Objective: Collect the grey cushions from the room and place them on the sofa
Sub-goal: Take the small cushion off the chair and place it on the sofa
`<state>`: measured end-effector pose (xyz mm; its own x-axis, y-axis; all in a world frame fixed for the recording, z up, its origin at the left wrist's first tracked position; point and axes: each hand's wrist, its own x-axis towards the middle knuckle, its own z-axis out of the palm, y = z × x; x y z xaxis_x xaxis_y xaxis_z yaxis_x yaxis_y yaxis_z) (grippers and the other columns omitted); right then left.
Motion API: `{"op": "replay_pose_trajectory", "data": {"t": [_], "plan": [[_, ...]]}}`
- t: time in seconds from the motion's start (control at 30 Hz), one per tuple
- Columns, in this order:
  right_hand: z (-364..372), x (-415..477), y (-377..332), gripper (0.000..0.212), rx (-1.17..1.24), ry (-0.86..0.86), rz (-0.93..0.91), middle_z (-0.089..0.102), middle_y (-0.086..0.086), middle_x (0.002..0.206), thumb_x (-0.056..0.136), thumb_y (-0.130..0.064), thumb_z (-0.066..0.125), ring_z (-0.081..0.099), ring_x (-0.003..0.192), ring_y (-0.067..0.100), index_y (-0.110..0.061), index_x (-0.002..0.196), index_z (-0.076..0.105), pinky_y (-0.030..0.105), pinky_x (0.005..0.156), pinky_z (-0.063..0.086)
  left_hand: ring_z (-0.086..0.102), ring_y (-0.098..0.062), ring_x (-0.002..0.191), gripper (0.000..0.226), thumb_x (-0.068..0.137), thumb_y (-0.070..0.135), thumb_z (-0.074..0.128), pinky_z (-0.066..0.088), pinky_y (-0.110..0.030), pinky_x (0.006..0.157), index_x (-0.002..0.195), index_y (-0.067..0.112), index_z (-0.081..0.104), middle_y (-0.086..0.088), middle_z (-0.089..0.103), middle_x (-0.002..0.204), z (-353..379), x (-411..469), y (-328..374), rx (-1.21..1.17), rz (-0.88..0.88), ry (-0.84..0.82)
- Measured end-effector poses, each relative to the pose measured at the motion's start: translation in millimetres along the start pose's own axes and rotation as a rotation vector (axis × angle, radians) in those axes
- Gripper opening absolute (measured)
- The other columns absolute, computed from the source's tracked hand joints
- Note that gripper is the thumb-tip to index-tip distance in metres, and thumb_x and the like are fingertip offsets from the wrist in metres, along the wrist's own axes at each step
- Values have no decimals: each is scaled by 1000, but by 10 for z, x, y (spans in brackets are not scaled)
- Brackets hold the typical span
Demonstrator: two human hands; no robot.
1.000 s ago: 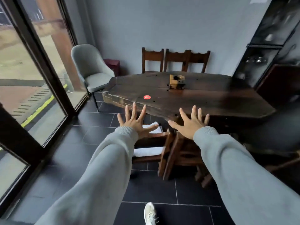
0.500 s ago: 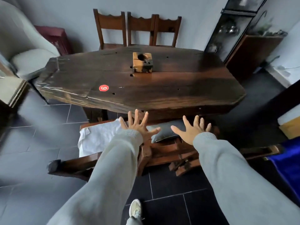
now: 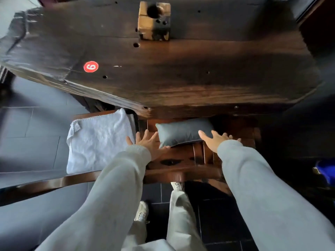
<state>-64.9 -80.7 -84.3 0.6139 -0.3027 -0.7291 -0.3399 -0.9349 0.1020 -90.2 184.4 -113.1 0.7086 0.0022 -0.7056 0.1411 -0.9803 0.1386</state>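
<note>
Both hands (image 3: 150, 142) (image 3: 215, 140) now apparently reach grey cushion (image 3: 183, 132).

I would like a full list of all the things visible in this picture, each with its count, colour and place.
table: one, dark brown wood, fills the upper half
wooden block: one, light wood with a dark round hole, on the table at the top centre
round sticker: one, red with a white number, on the table's left part
cushion: one, dark grey, on a wooden chair seat at the table's near edge
chairs: two, brown wood, side by side at the table's near edge
white cloth: one, on the left chair's seat
floor: dark tiles
blue object: one, right edge, too cut off to identify
shoes: two, white, bottom centre
left hand: open, at the cushion's left end
right hand: open, at the cushion's right end
</note>
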Motion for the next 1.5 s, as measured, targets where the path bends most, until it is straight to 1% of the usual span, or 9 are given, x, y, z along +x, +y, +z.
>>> {"op": "replay_pose_trajectory", "data": {"t": [0.17,0.43,0.63,0.77,0.97,1.13,1.27,1.4,1.5], "plan": [[87,1302,49,94,-21,-120,-39,6,14,176,90,-88,11,4,161,38,-35,167,11,62,126,0,-5,-31,160,95,81,92,27,-5,-69,120,161,49,1,5,-5,174,326,1023,321,-61,-163,-139],[502,2770,211,95,-2,-156,-43,2,17,176,92,-86,24,3,161,40,-34,167,0,59,126,0,22,-37,154,90,84,83,45,17,-66,116,159,46,10,-2,10,173,962,2280,504,-249,-243,-86],[743,3587,217,104,386,-147,35,8,14,176,94,-73,52,20,158,40,-23,168,-2,50,126,17,31,-34,152,105,90,49,73,28,-41,122,165,27,3,-11,23,169,1467,2828,495,-784,-366,-55],[900,3765,181,116,552,-90,116,28,17,170,82,-69,67,33,153,38,-9,166,14,45,121,26,53,-28,136,100,78,40,87,41,-32,110,158,23,30,2,54,143,1616,2876,405,-964,-464,20],[707,3291,148,122,504,-273,141,46,14,159,60,-79,74,48,141,39,-9,155,42,45,101,40,59,-29,130,98,71,59,86,45,-41,112,150,17,46,-5,58,147,1387,2446,84,-904,-589,-103],[377,2679,-134,122,516,-303,90,42,12,162,61,-79,76,45,143,39,-13,157,39,44,91,33,54,-37,133,91,81,73,67,41,-39,107,148,13,48,-14,56,147,843,1961,-153,-817,-602,24],[-3,1918,-426,134,494,-310,28,40,13,163,51,-89,68,43,144,40,-14,158,39,47,101,36,53,-35,132,83,85,70,65,39,-34,93,145,14,51,-13,58,143,186,1254,-449,-792,-619,77],[-225,1256,-676,150,572,-216,-33,40,15,163,36,-90,68,45,142,44,-13,160,34,52,110,38,53,-34,133,82,86,67,66,40,-35,104,145,12,50,-12,58,144,-288,577,-737,-790,-595,150],[-505,507,-1147,136,658,-154,-198,39,13,164,50,-82,77,43,145,42,-14,160,32,52,114,36,53,-34,133,83,84,64,71,40,-36,108,148,16,48,-11,58,146,-674,-238,-1154,-897,-607,346]]}}
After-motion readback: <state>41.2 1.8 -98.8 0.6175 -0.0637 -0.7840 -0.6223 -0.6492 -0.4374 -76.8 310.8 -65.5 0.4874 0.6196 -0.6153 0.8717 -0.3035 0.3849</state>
